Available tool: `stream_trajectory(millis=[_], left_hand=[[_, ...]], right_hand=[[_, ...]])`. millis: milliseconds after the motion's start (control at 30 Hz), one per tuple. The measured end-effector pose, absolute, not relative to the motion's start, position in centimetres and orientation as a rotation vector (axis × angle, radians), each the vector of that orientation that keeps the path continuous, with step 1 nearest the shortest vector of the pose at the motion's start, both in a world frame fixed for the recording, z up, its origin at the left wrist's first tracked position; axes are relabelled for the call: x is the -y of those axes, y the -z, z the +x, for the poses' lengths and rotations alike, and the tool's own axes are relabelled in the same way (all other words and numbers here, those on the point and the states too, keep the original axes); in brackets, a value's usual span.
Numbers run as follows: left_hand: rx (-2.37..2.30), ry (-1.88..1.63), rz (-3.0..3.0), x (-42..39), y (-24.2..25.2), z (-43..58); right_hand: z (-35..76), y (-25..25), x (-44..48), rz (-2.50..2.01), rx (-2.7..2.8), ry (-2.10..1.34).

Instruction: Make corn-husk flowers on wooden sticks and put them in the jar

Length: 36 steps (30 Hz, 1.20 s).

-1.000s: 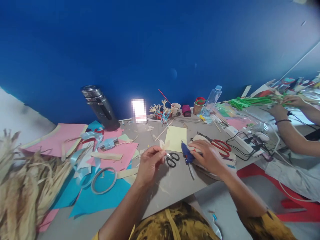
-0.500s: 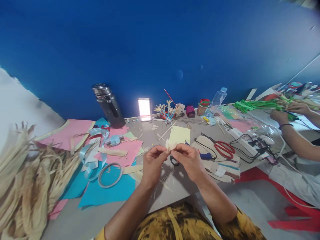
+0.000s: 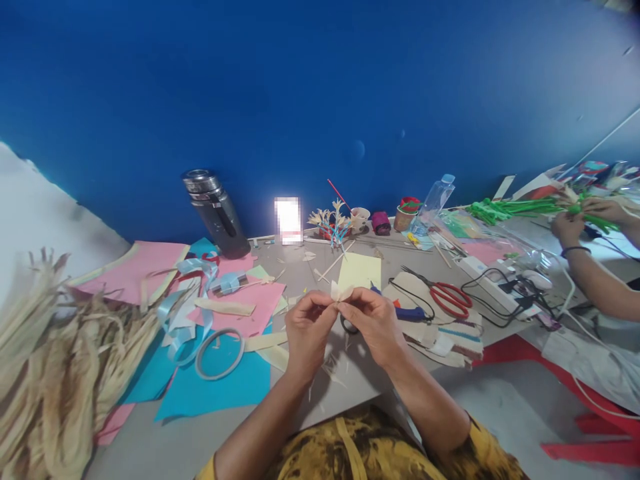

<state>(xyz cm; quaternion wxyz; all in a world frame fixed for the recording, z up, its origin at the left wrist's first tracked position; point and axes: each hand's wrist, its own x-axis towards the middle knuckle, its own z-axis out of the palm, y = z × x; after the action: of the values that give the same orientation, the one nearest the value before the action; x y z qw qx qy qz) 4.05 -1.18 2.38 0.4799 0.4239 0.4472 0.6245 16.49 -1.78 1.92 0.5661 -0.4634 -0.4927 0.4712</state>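
My left hand [image 3: 309, 330] and my right hand [image 3: 377, 325] meet at the middle of the table. Thumbs and fingertips of both pinch the base of a small pale corn-husk flower [image 3: 341, 291], whose petals stick up above the fingers. Just below the fingertips, a black ring handle [image 3: 349, 324] shows, mostly covered by my right hand. To the right of that hand lies a blue glue gun [image 3: 413, 313]. Beyond the fingers is a pale yellow sheet of paper [image 3: 357, 268]. Husk strips [image 3: 267, 340] rest left of my left hand.
Dried corn husks [image 3: 60, 373] are heaped at the left, near blue paper [image 3: 215, 397] and a tape ring [image 3: 201, 363]. A dark flask [image 3: 217, 217] stands behind. Red-handled scissors [image 3: 450, 299] and a power strip [image 3: 493, 287] lie right. Another person's hands [image 3: 570, 227] handle green stems.
Both my hands keep their pinch on the corn-husk flower, and its petals look slightly more spread. At the right, the other person's hands have shifted a little with the green stems.
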Motion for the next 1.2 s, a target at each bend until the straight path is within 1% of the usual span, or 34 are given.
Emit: stream_trajectory(millis=[300,467,567,700,800,900,1000,1200], left_hand=[[-1.24,-1.612,1.27,1.3,-2.5,4.6],[-1.18,-1.616,1.341,1.9,-2.6,4.4],[-1.055,-1.512,1.232,1.9,-2.5,3.7],[-0.783,-1.195,0.754,1.5,-2.8,2.8],[-0.672,-1.032,0.606,1.3,-3.1,2.4],[-0.66,-1.006,0.616,1.3,-2.9,2.3],[-0.669,-1.049,0.67,1.5,-2.5,2.2],[-0.672,-1.105,0.74,1.7,-2.2,2.2]], right_hand=[[15.9,-2.0,1.6,-1.181,1.149,-0.96],[15.9,-2.1,1.8,-1.219,1.17,-0.916],[16.0,-2.3,2.0,-1.151,1.194,-0.95],[16.0,-3.2,2.5,-1.006,1.244,-1.096],[16.0,-3.8,2.9,-0.997,1.275,-1.148],[16.1,-3.9,3.1,-1.016,1.29,-1.15],[16.2,-4.0,3.1,-1.029,1.282,-1.116],[16.2,-4.3,3.4,-1.095,1.327,-0.923]])
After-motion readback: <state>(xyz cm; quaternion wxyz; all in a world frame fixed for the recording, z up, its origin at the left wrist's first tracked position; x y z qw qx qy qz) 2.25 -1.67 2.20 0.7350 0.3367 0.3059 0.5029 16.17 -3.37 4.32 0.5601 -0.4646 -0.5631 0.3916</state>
